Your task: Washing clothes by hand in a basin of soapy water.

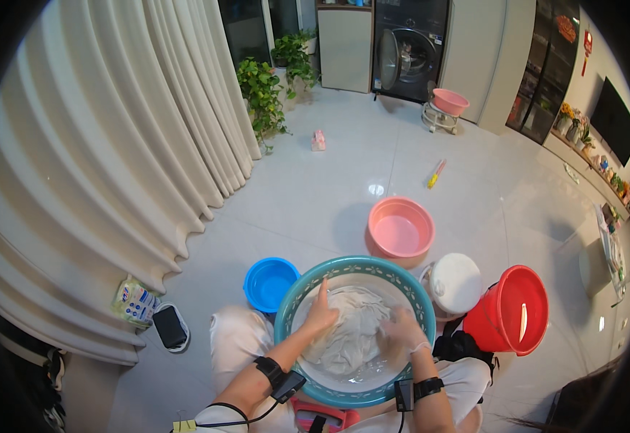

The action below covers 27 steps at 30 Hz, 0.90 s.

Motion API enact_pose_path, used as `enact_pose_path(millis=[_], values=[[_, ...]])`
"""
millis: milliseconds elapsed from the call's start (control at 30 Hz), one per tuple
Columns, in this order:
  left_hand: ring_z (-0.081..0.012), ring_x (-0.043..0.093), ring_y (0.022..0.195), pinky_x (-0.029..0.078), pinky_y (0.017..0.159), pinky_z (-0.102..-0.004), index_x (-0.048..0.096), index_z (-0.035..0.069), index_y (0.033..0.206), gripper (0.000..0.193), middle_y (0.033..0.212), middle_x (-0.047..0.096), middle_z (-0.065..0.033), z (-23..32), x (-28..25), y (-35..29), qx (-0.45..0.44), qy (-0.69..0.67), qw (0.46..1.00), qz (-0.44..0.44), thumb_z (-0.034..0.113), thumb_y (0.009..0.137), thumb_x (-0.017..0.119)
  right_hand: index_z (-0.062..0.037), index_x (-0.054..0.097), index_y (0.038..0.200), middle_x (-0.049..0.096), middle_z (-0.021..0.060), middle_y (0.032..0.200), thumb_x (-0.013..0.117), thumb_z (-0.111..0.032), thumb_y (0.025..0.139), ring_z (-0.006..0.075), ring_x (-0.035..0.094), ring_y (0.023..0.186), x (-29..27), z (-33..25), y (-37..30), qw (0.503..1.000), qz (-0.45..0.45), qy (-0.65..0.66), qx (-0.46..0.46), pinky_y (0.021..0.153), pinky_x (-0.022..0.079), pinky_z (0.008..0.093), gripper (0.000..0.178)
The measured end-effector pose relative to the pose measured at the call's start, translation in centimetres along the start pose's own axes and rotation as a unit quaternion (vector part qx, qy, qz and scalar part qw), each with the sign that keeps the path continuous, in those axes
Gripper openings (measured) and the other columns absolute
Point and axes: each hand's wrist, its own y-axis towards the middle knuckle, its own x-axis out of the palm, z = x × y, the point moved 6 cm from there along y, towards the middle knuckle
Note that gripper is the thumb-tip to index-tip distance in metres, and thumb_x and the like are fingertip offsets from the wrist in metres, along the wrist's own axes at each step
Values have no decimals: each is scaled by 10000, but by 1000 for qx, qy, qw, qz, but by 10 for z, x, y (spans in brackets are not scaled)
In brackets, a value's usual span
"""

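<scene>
A large teal-rimmed basin with a white inside stands between my knees. In it a wet white cloth lies bunched up in shallow water. My left hand is over the cloth's left side, one finger stretched up toward the far rim and the others lying toward the cloth. Nothing shows in its grasp. At the cloth's right edge is my right hand, smeared by motion, so its fingers do not show clearly. Both forearms carry black straps with small devices.
Around the basin stand a blue basin, a pink basin, a white lidded bucket and a red bucket. Farther off are a yellow-and-pink stick-like object, a pink basin on a wheeled stool and a front-loading washing machine. Curtains hang left.
</scene>
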Motion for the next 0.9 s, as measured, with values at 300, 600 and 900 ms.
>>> enact_pose_path(millis=[300,600,900], values=[[-353,381,1297,360,1046,-441,232,49,1458,712,1416,384,-186,-64,63,-25,-361,-444,816,-85,465,926,457,47,521,1230,556,272,1198,708,-343,785,377,554,1116,90,-55,10,983,67,171,-24,938,443,378,621],[-317,555,1102,445,940,-424,515,-25,1241,531,1215,569,-175,-46,69,-64,-385,-570,721,-88,404,936,445,-84,665,906,630,167,840,647,-224,804,360,614,804,50,-124,-50,948,206,26,-242,703,499,427,175],[-379,562,1068,428,909,-390,443,-14,1296,552,1211,561,-228,-15,45,-51,-46,-29,994,-98,366,906,532,-42,671,1016,653,206,991,611,-322,828,378,628,876,47,4,22,991,105,-79,-10,778,499,441,343]])
